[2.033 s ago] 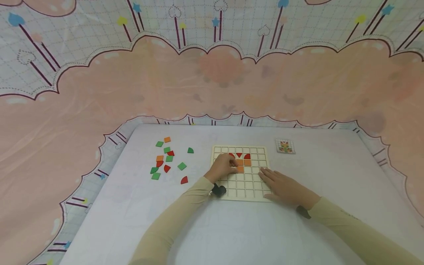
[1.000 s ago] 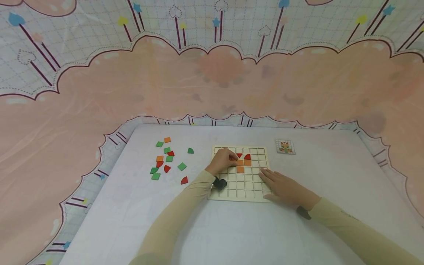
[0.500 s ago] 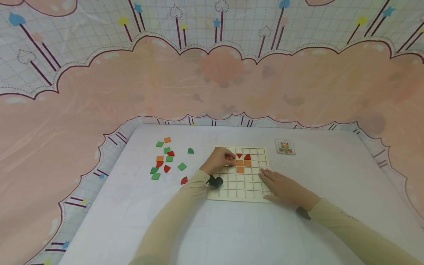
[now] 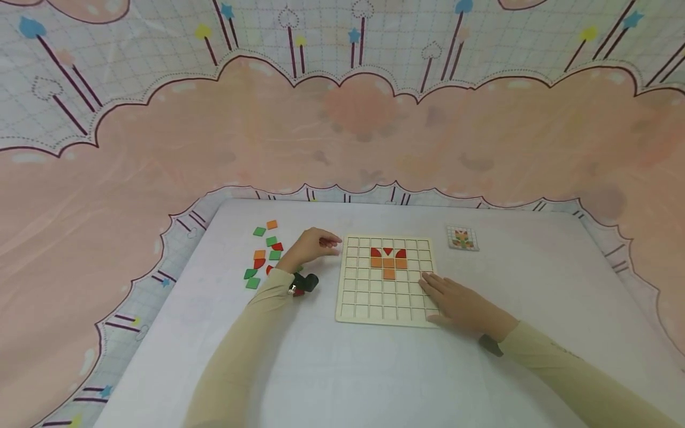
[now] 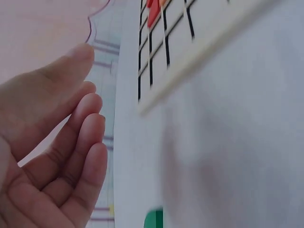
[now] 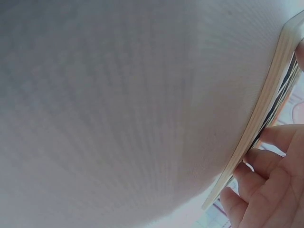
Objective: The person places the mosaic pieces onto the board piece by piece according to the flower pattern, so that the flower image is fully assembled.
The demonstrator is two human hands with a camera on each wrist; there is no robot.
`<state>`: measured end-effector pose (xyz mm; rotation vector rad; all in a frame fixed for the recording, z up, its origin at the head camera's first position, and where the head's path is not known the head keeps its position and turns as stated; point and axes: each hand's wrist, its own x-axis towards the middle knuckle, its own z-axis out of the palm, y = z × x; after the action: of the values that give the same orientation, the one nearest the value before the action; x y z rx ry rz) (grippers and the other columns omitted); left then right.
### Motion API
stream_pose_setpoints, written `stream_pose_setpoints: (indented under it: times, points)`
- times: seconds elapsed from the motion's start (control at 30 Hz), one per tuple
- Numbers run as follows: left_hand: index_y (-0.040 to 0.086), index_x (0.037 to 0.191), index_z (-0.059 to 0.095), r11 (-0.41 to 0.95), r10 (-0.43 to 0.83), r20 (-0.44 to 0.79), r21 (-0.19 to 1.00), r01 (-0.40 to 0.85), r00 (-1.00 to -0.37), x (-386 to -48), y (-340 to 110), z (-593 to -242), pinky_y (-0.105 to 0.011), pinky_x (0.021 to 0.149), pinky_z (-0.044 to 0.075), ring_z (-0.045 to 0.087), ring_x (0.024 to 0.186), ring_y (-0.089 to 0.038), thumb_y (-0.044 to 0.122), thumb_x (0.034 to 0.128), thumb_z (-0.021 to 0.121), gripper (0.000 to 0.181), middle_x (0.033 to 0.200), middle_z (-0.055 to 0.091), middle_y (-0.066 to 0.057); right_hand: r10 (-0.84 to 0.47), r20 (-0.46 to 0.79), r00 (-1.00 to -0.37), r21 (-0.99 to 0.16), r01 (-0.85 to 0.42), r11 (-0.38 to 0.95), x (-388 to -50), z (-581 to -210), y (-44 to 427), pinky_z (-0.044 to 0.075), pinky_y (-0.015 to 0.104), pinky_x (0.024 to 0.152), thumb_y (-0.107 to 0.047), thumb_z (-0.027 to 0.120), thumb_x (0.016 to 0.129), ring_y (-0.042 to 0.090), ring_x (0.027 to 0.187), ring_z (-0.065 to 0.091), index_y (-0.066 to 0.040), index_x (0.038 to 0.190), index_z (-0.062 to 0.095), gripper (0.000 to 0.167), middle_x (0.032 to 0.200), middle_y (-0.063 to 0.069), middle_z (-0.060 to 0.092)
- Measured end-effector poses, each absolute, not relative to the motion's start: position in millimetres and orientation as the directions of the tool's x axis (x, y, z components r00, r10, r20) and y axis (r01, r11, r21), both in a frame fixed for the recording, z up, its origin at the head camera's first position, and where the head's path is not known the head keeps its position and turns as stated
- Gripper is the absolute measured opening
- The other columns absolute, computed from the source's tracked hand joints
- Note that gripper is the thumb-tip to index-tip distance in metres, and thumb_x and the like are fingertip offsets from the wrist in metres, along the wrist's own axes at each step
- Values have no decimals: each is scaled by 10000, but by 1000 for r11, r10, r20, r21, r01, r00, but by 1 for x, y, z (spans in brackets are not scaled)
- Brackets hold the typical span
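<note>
A pale wooden grid board lies on the white table. Set in its upper cells are a red triangle, two red quarter-circle tiles and several orange square tiles. Left of the board hovers my left hand, its fingers loosely bent around nothing; the left wrist view shows the bare palm. My right hand rests on the board's right edge with fingers extended, and in the right wrist view the fingertips touch the board's rim.
Loose green, orange and red tiles lie scattered at the table's left, some partly hidden by the left arm. A small pattern card lies beyond the board's right side. A patterned cloth hangs behind the table.
My left hand has let go of a red quarter-circle tile at the upper left of the pattern and moved left, off the board. The right hand has stayed in place.
</note>
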<state>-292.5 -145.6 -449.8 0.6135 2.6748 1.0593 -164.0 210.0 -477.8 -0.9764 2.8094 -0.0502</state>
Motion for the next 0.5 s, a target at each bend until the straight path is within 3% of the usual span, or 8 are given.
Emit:
stream_pose_setpoints:
  times: [0.23, 0.5]
  points:
    - [6, 1135, 666, 705, 362, -68, 673, 225, -930, -303, -183, -449, -381, 903, 491, 602, 951, -246, 123, 820, 718, 340, 1066, 675, -158, -627, -139, -766, -88, -621, 779, -164, -478, 211, 263, 441, 1140, -485, 451, 951, 299, 1432, 234, -47, 1482, 249, 718, 1554, 134, 232]
    - [12, 1159, 651, 722, 329, -128, 673, 162, -936, -311, -208, -455, -408, 950, 458, 566, 1048, -273, 112, 835, 694, 342, 1185, 632, -168, -620, -145, -771, -89, -614, 784, -164, -478, 211, 256, 439, 1143, -495, 445, 949, 297, 1436, 223, -53, 1486, 239, 724, 1559, 130, 219]
